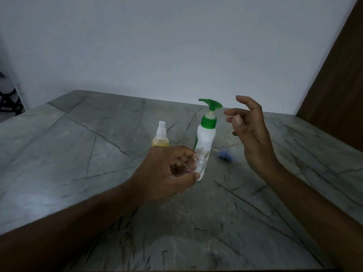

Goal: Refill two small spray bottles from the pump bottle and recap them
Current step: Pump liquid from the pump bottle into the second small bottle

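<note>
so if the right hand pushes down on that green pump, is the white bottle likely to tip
Possibly. The pump bottle is tall and narrow and already looks tilted, so an off-centre press could topple it. No hand braces it: the left hand holds the uncapped clear spray bottle, and the right hand hovers beside the pump.

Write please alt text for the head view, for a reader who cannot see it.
The left hand holds an uncapped clear bottle before a white pump bottle on a grey table. The right hand hovers open beside the pump. A capped yellow bottle and a blue cap stand behind.
</note>
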